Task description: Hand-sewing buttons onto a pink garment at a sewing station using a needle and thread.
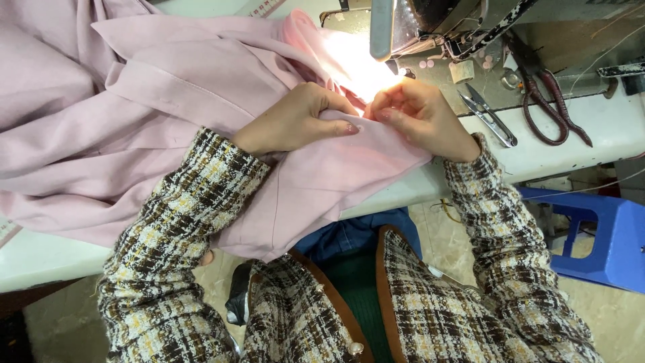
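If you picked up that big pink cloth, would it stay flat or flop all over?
It would probably flop: the pink cloth already lies in soft folds and droops over the table edge. It likely bends easily, since the left hand and right hand pinch it into a crease. It seems unlikely to roll.

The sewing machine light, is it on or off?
On. A bright glow falls from under the sewing machine onto the pink fabric, just beyond the left hand and right hand pinching it.

White worktable point(571, 144), blue plastic stool point(598, 235), pale tiled floor point(605, 316), bright machine lamp glare point(359, 64).
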